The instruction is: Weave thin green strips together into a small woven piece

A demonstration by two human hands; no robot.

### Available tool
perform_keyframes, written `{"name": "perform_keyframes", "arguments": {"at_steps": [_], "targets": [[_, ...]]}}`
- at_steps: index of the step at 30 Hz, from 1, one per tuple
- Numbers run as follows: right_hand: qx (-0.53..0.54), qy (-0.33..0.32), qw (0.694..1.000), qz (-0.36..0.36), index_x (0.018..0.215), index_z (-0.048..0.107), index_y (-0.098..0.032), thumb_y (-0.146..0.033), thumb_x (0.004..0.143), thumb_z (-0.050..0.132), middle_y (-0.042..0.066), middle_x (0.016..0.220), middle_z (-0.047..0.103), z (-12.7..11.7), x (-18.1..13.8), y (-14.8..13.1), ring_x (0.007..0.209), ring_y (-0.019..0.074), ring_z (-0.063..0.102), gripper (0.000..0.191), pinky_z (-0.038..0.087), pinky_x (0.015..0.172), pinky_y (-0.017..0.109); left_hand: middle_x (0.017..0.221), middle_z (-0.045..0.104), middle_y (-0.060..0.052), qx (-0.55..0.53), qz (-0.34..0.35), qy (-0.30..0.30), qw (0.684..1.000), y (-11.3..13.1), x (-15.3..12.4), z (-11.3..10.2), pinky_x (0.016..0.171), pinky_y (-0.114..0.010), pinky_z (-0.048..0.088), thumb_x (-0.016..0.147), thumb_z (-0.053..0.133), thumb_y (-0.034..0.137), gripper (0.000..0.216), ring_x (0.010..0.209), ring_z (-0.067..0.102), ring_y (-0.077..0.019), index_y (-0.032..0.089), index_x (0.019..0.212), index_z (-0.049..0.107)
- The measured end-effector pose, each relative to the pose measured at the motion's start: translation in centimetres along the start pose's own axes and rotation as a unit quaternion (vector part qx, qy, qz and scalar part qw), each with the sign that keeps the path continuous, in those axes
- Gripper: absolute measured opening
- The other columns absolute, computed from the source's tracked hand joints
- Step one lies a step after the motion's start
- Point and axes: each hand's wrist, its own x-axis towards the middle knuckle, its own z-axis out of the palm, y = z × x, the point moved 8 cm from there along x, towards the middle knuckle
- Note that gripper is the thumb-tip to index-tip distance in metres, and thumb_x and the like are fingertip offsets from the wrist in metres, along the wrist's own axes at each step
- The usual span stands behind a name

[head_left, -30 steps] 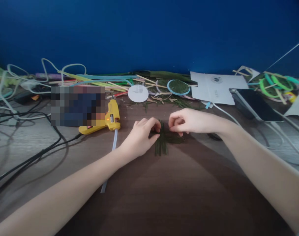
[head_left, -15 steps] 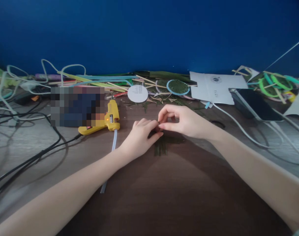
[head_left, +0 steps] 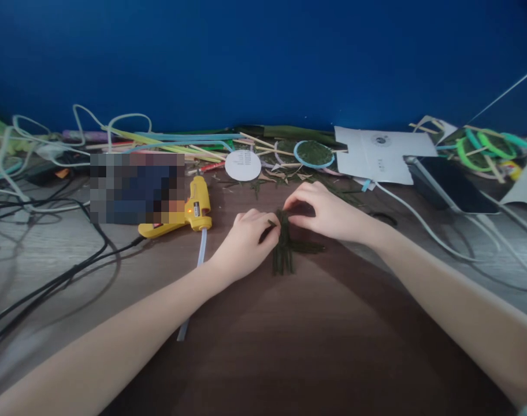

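Narrow dark green leaf strips (head_left: pixel 283 261) lie crossed on the brown table between my hands, some running toward me and some out to the right. My left hand (head_left: pixel 249 240) is closed at their left side, thumb and fingers pinching the strips near the crossing. A short strip end pokes out above its thumb. My right hand (head_left: pixel 322 211) comes in from the right, its thumb and index fingertips closed at the upper end of the strips. The fingers partly hide the crossing.
A yellow glue gun (head_left: pixel 198 208) with a clear glue stick (head_left: pixel 201 247) lies left of my left hand. White card (head_left: pixel 371 153), a phone (head_left: pixel 454 182) and cables are at the right. Along the blue wall lie sticks, a white disc (head_left: pixel 242 165) and a blue-rimmed green round (head_left: pixel 314 154).
My right hand has moved slightly up and away from my left hand, so a gap shows between them. More of the strips are now visible, including those pointing right.
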Motion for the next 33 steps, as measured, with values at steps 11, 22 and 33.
{"name": "perform_keyframes", "arguments": {"at_steps": [11, 22, 33], "targets": [[0.094, 0.042, 0.994, -0.031, 0.075, 0.057, -0.019, -0.028, 0.077, 0.057, 0.004, 0.088, 0.061, -0.6, 0.1, -1.0, 0.089, 0.0191, 0.052, 0.009, 0.038, 0.078, 0.033, 0.077, 0.062, 0.001, -0.008, -0.012, -0.006, 1.0, -0.2, -0.1, 0.0, 0.079, -0.033, 0.038, 0.082, 0.043, 0.015, 0.016, 0.082, 0.054, -0.0166, 0.019, 0.079, 0.058], [0.16, -0.106, 0.981, -0.011, 0.074, 0.062, -0.019, -0.034, 0.073, 0.061, 0.0, 0.073, 0.062, -0.7, -0.6, -1.9, 0.066, 0.013, 0.052, 0.015, 0.038, 0.062, 0.028, 0.079, 0.061, 0.0, -0.002, -0.004, -0.004, 1.0, -0.2, 0.1, 0.0, 0.078, -0.033, 0.037, 0.085, 0.042, 0.018, 0.015, 0.081, 0.053, -0.017, 0.018, 0.08, 0.057], [0.178, -0.094, 0.974, -0.105, 0.071, 0.062, -0.021, -0.03, 0.074, 0.063, 0.003, 0.109, 0.051, -0.9, -0.9, -3.4, 0.099, 0.0183, 0.05, 0.01, 0.04, 0.084, 0.033, 0.084, 0.06, -0.001, 0.039, 0.019, -0.035, 0.998, 0.4, -0.1, 0.5, 0.079, -0.034, 0.035, 0.079, 0.05, 0.019, 0.007, 0.085, 0.05, -0.0194, 0.018, 0.085, 0.055]]}}
